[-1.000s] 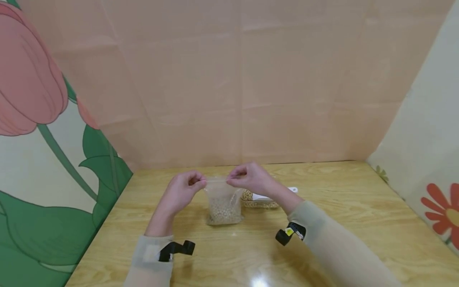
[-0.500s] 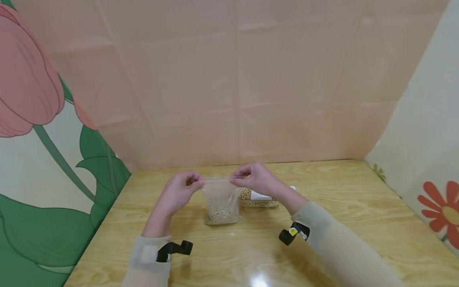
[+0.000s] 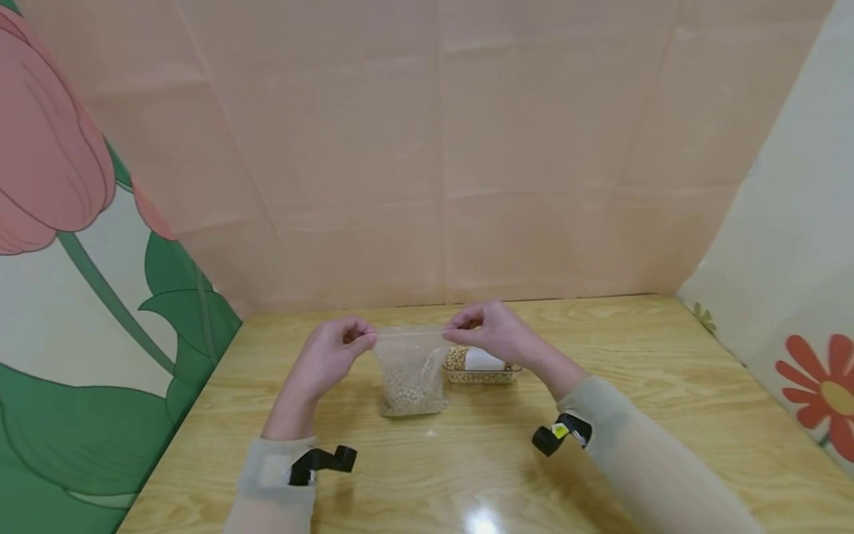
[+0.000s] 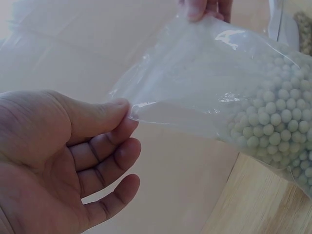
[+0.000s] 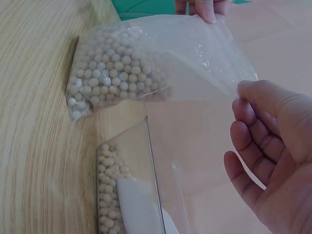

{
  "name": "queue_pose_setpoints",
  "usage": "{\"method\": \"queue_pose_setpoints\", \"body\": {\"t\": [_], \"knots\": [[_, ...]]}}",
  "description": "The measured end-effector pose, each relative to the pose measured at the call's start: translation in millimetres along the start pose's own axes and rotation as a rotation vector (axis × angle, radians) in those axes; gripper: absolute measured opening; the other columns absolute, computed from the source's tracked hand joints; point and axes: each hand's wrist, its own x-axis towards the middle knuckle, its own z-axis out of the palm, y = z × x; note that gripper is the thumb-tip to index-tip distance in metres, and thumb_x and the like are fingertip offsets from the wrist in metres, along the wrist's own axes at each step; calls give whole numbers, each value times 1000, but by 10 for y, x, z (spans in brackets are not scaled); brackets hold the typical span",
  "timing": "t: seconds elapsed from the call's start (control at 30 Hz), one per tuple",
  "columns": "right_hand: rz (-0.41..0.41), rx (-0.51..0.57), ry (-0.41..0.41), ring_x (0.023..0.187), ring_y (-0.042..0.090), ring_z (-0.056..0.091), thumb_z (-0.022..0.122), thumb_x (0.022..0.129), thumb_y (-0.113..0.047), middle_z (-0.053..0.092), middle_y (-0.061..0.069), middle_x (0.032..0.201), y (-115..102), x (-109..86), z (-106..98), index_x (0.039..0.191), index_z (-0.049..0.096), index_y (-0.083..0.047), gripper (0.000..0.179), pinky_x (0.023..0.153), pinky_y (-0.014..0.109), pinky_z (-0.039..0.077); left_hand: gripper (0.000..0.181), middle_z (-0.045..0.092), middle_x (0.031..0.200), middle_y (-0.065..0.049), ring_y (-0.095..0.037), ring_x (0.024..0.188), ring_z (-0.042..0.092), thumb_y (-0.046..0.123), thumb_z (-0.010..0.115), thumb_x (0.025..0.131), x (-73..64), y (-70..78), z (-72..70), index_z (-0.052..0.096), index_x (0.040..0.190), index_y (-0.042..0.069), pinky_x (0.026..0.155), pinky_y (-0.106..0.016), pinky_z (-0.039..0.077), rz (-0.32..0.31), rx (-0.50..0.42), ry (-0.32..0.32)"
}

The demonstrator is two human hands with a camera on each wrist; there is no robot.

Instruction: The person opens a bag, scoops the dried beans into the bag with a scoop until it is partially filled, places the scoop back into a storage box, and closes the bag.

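A clear zip bag (image 3: 412,378), its lower part filled with small pale round beads, stands upright on the table. My left hand (image 3: 333,352) pinches its top left corner between thumb and index finger, as the left wrist view also shows. At the opposite top corner, my right hand (image 3: 497,330) pinches the edge the same way; its other fingers (image 5: 251,134) are loosely curled. The bag's top edge is stretched straight between both hands. Whether the zip is sealed cannot be made out.
Right behind the bag sits a clear rectangular container (image 3: 480,376) of similar beads. A white scoop (image 3: 482,360) lies in it, partly hidden by my right hand in the head view. The wooden table (image 3: 427,482) meets a pink-covered wall (image 3: 427,163) at the back.
My right hand has slid right along the bag's top edge to its right corner. The left hand keeps its pinch on the left corner. More of the container shows now.
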Motion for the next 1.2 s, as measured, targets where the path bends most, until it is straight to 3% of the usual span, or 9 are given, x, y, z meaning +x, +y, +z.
{"method": "queue_pose_setpoints", "body": {"t": [0.23, 0.53, 0.7, 0.87, 1.2], "knots": [[32, 8, -14, 99, 22, 74, 81, 103, -33, 80, -1, 107, -10, -53, -46, 110, 85, -20, 15, 86, 41, 60, 12, 76, 112, -3, -28, 117, 69, 20, 69, 111, -19, 20, -15, 77, 114, 11, 103, -56, 53, -10, 4, 6], [-6, 9, -48, 101, 18, 74, 81, 103, -35, 80, -5, 110, -123, -126, -52, 108, 86, -22, 14, 87, 43, 59, 15, 75, 110, -3, -24, 107, 69, 21, 68, 112, -147, 51, -189, 77, 113, 9, 93, -50, 54, 54, 37, -32], [6, 16, -75, 103, 17, 74, 80, 103, -40, 80, -6, 111, -177, -103, -20, 110, 86, -23, 19, 90, 43, 60, 19, 75, 116, -7, -26, 109, 67, 23, 66, 113, -147, 48, -285, 76, 118, 7, 95, -50, 53, 8, 32, -66], [64, -6, -67, 104, 15, 74, 79, 103, -41, 81, -5, 111, -110, 80, 61, 112, 86, -23, 21, 93, 44, 59, 19, 75, 119, -10, -30, 115, 68, 21, 66, 113, 22, -74, -231, 76, 119, 6, 101, -54, 53, -40, 53, -23], [130, -50, 27, 109, 22, 75, 77, 106, -32, 81, 2, 115, 84, 463, 172, 114, 86, -15, 20, 96, 46, 59, 13, 76, 108, -13, -34, 106, 69, 15, 70, 109, 430, -368, 54, 76, 111, 4, 98, -54, 53, -23, 120, 167]]}}
